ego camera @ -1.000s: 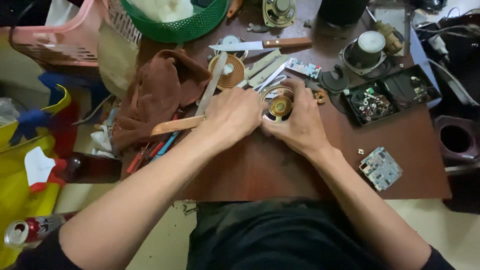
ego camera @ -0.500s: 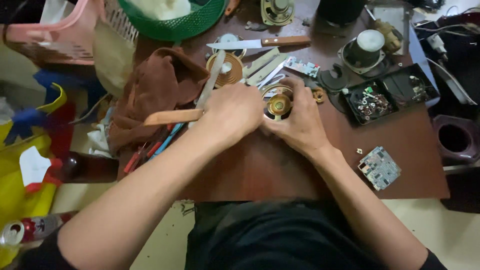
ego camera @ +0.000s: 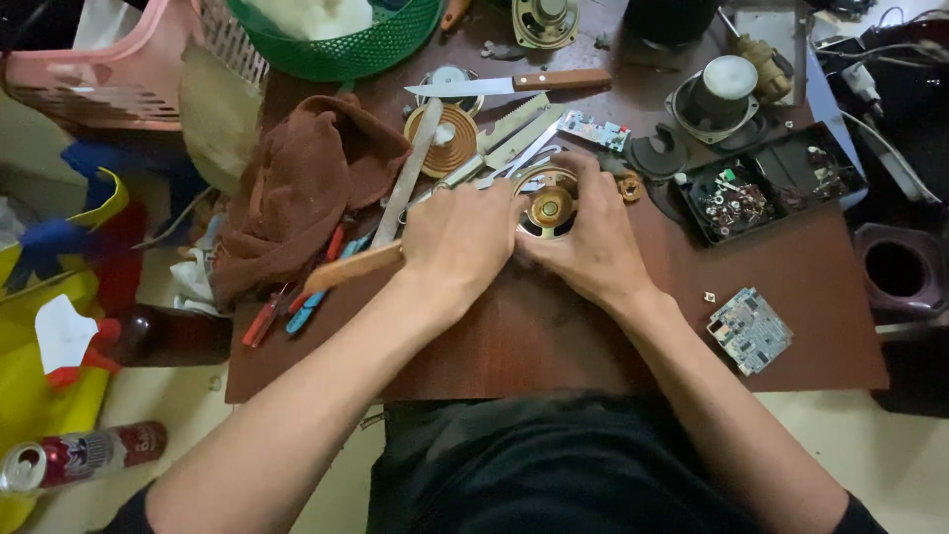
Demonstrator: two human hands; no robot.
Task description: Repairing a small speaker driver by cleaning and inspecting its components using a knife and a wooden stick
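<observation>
Both hands meet over a small round speaker (ego camera: 550, 209) with a brass-coloured centre, lying on the dark wooden board (ego camera: 554, 341). My left hand (ego camera: 463, 237) curls against the speaker's left edge, fingers closed on it. My right hand (ego camera: 591, 242) covers its right side, with fingers wrapped over the top rim. A metal file with a wooden handle (ego camera: 361, 262) runs under my left hand. What the fingertips do at the rim is hidden.
A brown cloth (ego camera: 297, 193) and screwdrivers (ego camera: 297, 307) lie to the left. A knife (ego camera: 514, 84), another speaker cone (ego camera: 445, 138), a black parts tray (ego camera: 761, 188) and a small circuit board (ego camera: 749, 329) sit around. Baskets stand at the back; a can (ego camera: 79, 457) lies on the floor.
Both hands stay on the speaker, with only small shifts of the fingers around its rim. Nothing else on the board has moved.
</observation>
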